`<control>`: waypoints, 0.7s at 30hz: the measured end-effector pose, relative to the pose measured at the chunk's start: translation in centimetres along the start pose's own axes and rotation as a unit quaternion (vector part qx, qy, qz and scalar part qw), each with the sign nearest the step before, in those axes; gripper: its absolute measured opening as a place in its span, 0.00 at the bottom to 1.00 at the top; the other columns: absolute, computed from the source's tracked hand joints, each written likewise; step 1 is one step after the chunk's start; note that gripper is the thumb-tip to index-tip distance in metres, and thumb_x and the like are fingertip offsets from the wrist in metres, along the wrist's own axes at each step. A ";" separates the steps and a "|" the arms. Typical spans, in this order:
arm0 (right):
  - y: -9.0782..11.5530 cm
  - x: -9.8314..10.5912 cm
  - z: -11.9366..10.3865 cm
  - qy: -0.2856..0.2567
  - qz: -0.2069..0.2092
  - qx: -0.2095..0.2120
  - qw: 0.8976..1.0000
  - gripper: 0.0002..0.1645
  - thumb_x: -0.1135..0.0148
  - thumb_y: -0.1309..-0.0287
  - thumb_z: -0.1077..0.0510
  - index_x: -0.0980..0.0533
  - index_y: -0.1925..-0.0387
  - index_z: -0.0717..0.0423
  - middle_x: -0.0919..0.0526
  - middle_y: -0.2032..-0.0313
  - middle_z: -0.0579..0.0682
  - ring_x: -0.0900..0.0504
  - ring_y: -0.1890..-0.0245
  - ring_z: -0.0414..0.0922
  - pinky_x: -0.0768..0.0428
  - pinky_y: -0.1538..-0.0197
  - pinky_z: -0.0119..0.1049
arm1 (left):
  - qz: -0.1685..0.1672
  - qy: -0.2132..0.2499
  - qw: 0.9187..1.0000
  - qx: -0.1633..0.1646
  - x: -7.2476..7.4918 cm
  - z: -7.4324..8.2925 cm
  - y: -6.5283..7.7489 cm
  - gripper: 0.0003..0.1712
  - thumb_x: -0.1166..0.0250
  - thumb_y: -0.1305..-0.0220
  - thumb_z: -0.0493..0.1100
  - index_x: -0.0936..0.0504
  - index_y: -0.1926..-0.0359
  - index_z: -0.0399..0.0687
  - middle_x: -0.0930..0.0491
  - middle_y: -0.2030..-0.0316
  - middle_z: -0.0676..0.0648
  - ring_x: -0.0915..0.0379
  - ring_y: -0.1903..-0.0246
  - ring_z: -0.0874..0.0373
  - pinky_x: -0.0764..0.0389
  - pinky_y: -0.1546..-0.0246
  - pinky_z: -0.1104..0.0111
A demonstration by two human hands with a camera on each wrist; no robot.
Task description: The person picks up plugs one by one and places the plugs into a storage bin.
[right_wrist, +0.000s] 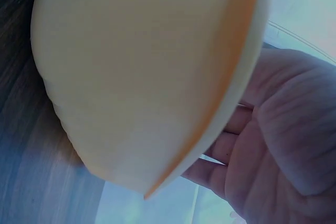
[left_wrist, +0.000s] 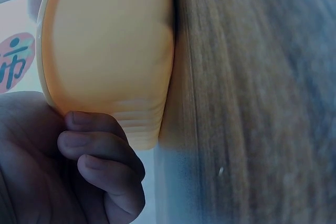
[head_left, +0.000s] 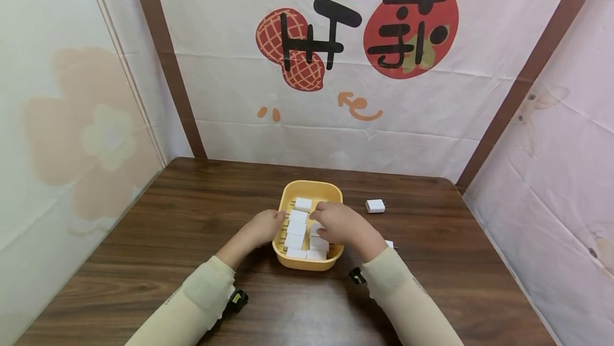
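Note:
A yellow plastic basket [head_left: 309, 265] stands on the table and holds several white plug-in chargers [head_left: 296, 227], laid in two columns with their prongs toward the sides. My left hand [head_left: 266, 227] grips the basket's left rim; in the left wrist view its fingers [left_wrist: 100, 145] curl against the outer wall. Over the right rim reaches my right hand [head_left: 341, 223], thumb and forefinger around a white charger [head_left: 315, 228] in the right column. From the right wrist, the basket wall [right_wrist: 131, 77] hides those fingertips.
On the wooden table [head_left: 230, 186], a loose white charger [head_left: 375, 206] lies right of the basket. Another charger [head_left: 389, 243] is partly covered by my right forearm. A printed curtain [head_left: 230, 95] hangs behind the table's far edge, with more curtain on both sides.

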State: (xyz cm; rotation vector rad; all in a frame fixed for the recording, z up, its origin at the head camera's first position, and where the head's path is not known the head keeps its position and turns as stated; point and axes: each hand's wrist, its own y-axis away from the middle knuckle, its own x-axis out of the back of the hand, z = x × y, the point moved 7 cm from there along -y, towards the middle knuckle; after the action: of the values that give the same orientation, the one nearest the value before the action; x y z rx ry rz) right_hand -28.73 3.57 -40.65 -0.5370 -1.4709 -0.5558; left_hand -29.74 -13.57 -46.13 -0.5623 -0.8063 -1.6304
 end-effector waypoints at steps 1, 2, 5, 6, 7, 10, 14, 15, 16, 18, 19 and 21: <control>0.1 0.0 0.0 0.000 0.001 -0.001 1.000 0.20 0.34 0.34 0.56 0.18 0.42 0.54 0.17 0.49 0.49 0.18 0.51 0.44 0.19 0.45 0.41 | 0.000 0.000 1.000 -0.001 -0.1 0.0 0.0 0.29 0.60 0.17 0.55 0.22 0.66 0.43 0.26 0.80 0.44 0.31 0.84 0.53 0.29 0.85 0.65; 0.2 -0.1 0.1 -0.001 0.001 -0.002 1.000 0.20 0.34 0.34 0.55 0.18 0.42 0.54 0.17 0.49 0.49 0.18 0.50 0.44 0.19 0.45 0.41 | -0.002 0.000 1.000 -0.002 -0.2 -0.1 0.0 0.29 0.60 0.17 0.55 0.21 0.65 0.43 0.26 0.80 0.44 0.31 0.84 0.53 0.29 0.85 0.65; 0.3 0.1 -0.2 -0.004 0.004 0.001 1.000 0.20 0.34 0.34 0.56 0.18 0.42 0.54 0.17 0.48 0.49 0.17 0.49 0.45 0.19 0.44 0.42 | -0.001 -0.001 1.000 0.002 -0.2 -0.3 0.1 0.29 0.60 0.17 0.55 0.21 0.64 0.42 0.25 0.79 0.43 0.30 0.84 0.53 0.28 0.84 0.64; 0.2 0.1 -0.2 -0.004 0.003 0.002 1.000 0.20 0.35 0.34 0.56 0.19 0.42 0.54 0.17 0.48 0.49 0.17 0.49 0.45 0.19 0.44 0.42 | 0.001 -0.001 1.000 0.001 -0.1 -0.4 0.1 0.29 0.60 0.17 0.55 0.21 0.64 0.43 0.25 0.79 0.43 0.30 0.84 0.53 0.28 0.84 0.64; 0.2 0.2 -0.3 -0.002 0.001 0.003 1.000 0.20 0.35 0.34 0.56 0.19 0.41 0.54 0.16 0.48 0.49 0.17 0.49 0.45 0.19 0.44 0.42 | 0.001 -0.001 1.000 0.000 -0.1 -0.5 0.1 0.28 0.60 0.17 0.55 0.22 0.64 0.43 0.25 0.78 0.43 0.30 0.84 0.53 0.28 0.84 0.64; 0.2 0.4 -0.3 0.000 -0.001 0.005 1.000 0.20 0.34 0.34 0.56 0.18 0.42 0.54 0.16 0.49 0.48 0.17 0.49 0.45 0.18 0.44 0.42 | 0.003 0.001 1.000 -0.002 0.0 -0.5 0.1 0.29 0.60 0.17 0.56 0.22 0.65 0.43 0.26 0.78 0.43 0.30 0.83 0.53 0.28 0.84 0.64; 0.3 0.5 -0.1 0.001 -0.002 0.002 1.000 0.20 0.34 0.34 0.56 0.18 0.42 0.53 0.17 0.49 0.48 0.17 0.50 0.44 0.19 0.44 0.42 | 0.003 0.001 1.000 -0.003 -0.1 -0.4 -0.1 0.29 0.60 0.17 0.56 0.22 0.66 0.43 0.26 0.79 0.43 0.30 0.84 0.53 0.28 0.84 0.64; 0.4 0.6 0.0 0.003 -0.001 0.001 1.000 0.20 0.34 0.35 0.56 0.18 0.42 0.53 0.16 0.49 0.48 0.17 0.50 0.44 0.19 0.44 0.42 | 0.003 0.000 1.000 -0.002 -0.1 -0.4 -0.1 0.29 0.60 0.18 0.56 0.22 0.66 0.43 0.25 0.79 0.43 0.30 0.84 0.53 0.28 0.84 0.64; 0.5 0.6 0.1 0.004 0.000 -0.001 1.000 0.20 0.34 0.34 0.56 0.18 0.42 0.53 0.17 0.49 0.48 0.17 0.50 0.44 0.19 0.44 0.42 | 0.003 -0.001 1.000 -0.001 -0.1 -0.4 -0.2 0.29 0.60 0.18 0.56 0.22 0.65 0.43 0.25 0.79 0.43 0.30 0.84 0.53 0.28 0.84 0.64; 0.6 0.6 0.3 0.004 0.004 -0.003 1.000 0.20 0.34 0.35 0.56 0.18 0.43 0.53 0.17 0.50 0.47 0.17 0.52 0.44 0.19 0.45 0.42 | 0.002 -0.003 1.000 0.000 -0.2 -0.3 -0.2 0.29 0.60 0.18 0.56 0.22 0.65 0.43 0.25 0.78 0.43 0.30 0.84 0.52 0.28 0.84 0.64; 0.7 0.7 0.4 0.006 0.008 -0.005 1.000 0.19 0.34 0.35 0.56 0.17 0.43 0.53 0.16 0.50 0.47 0.17 0.53 0.43 0.19 0.45 0.42 | 0.002 -0.005 1.000 0.000 -0.2 -0.2 -0.3 0.29 0.61 0.18 0.56 0.22 0.64 0.43 0.25 0.78 0.43 0.30 0.84 0.52 0.28 0.84 0.64; 0.9 0.7 0.7 0.007 0.013 -0.007 1.000 0.20 0.34 0.36 0.56 0.17 0.44 0.53 0.17 0.51 0.47 0.17 0.54 0.43 0.18 0.46 0.42 | 0.002 -0.007 1.000 0.000 -0.3 -0.2 -0.4 0.28 0.61 0.18 0.56 0.22 0.63 0.43 0.25 0.78 0.42 0.30 0.84 0.52 0.28 0.84 0.64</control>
State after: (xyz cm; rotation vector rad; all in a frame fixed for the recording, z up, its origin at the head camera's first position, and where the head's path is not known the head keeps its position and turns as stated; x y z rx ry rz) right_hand -28.62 4.71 -39.88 -0.5620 -1.4454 -0.5492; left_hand -30.03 -13.51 -46.51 -0.5749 -0.8147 -1.6251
